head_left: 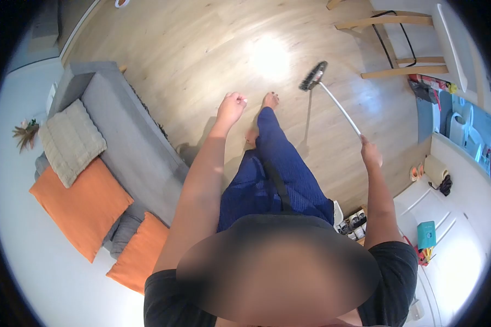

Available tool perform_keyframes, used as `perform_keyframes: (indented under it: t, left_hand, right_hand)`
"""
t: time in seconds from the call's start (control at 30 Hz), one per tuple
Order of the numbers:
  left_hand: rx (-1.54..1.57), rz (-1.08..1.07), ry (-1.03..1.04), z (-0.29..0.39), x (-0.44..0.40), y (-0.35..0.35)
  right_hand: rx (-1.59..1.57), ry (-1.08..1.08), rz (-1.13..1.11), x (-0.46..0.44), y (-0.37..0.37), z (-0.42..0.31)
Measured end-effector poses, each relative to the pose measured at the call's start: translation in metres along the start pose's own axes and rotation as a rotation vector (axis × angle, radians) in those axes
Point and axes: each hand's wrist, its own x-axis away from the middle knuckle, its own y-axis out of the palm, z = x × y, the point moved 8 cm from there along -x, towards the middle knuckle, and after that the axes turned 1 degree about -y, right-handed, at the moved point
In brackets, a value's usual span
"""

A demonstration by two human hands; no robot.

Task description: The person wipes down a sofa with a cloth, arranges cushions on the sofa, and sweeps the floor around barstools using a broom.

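Note:
A broom (339, 106) with a white handle and a dark bristle head (313, 76) slants out ahead of me on the right. My right hand (371, 152) is wrapped around the upper end of its handle. Whether the bristles touch the floor I cannot tell. My left hand (232, 110) hangs in the air over the floor, its fingers curled in and nothing visible in them. Below it, my bare foot (271, 100) is on the wooden floor (202, 49).
On the left stands a grey sofa (125, 120) with orange cushions (82, 207) and a beige cushion (73, 141). Wooden chair legs (403, 72) reach in at the upper right. Shoes (354, 222) sit on a rack, and a white door (447, 240) is at the lower right.

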Motion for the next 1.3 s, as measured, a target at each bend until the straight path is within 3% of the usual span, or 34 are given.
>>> perform_keyframes:
  t: [0.07, 0.13, 0.27, 0.33, 0.37, 0.47, 0.53, 0.57, 0.67, 0.73, 0.8, 0.87, 0.97, 1.17, 1.3]
  left_hand:
    - [-0.032, 0.026, 0.036, 0.034, -0.012, -0.009]
    - [-0.353, 0.509, 0.322, 0.085, -0.004, -0.050]
    - [-0.065, 0.304, 0.232, 0.088, -0.053, -0.065]
    - [-0.073, 0.121, -0.092, 0.089, -0.071, -0.075]
    - [-0.080, 0.130, -0.100, 0.095, -0.077, -0.082]
    - [-0.299, 0.387, 0.243, 0.130, -0.093, -0.106]
    - [-0.407, 0.352, 0.242, 0.130, -0.110, -0.112]
    - [-0.498, 0.320, 0.216, 0.130, -0.120, -0.112]
    - [-0.560, 0.271, 0.059, 0.142, -0.129, -0.122]
    - [-0.495, 0.270, 0.049, 0.136, -0.140, -0.121]
    - [-0.420, 0.286, 0.036, 0.134, -0.153, -0.117]
    - [-0.380, 0.303, 0.024, 0.139, -0.166, -0.113]
    - [-0.430, 0.218, 0.065, 0.151, -0.195, -0.098]
    - [-0.356, 0.221, 0.343, 0.205, -0.245, -0.091]
    - [-0.361, 0.125, 0.273, 0.250, -0.277, -0.107]
  right_hand:
    - [0.003, -0.044, 0.108, -0.001, -0.022, -0.010]
    - [0.038, -0.097, 0.088, 0.017, -0.053, -0.032]
    - [-0.040, -0.376, 0.053, 0.035, -0.102, -0.125]
    - [-0.018, -0.533, 0.050, 0.019, -0.124, -0.203]
    - [-0.023, -0.590, 0.019, 0.011, -0.133, -0.247]
    - [0.043, -0.799, -0.010, -0.028, -0.132, -0.381]
    - [0.018, -0.770, -0.035, -0.082, -0.107, -0.459]
    - [0.100, -0.913, 0.020, -0.065, -0.144, -0.478]
    - [0.040, -0.831, 0.026, -0.078, -0.216, -0.471]
    - [-0.082, -0.622, -0.055, -0.151, -0.202, -0.463]
    - [-0.166, -0.665, 0.009, -0.163, -0.245, -0.412]
    - [-0.265, -0.460, -0.011, -0.197, -0.258, -0.352]
    - [-0.355, -0.322, 0.068, -0.233, -0.247, -0.257]
    - [-0.418, -0.016, -0.009, -0.182, -0.167, -0.079]
    - [-0.338, 0.179, -0.085, -0.116, -0.161, -0.034]
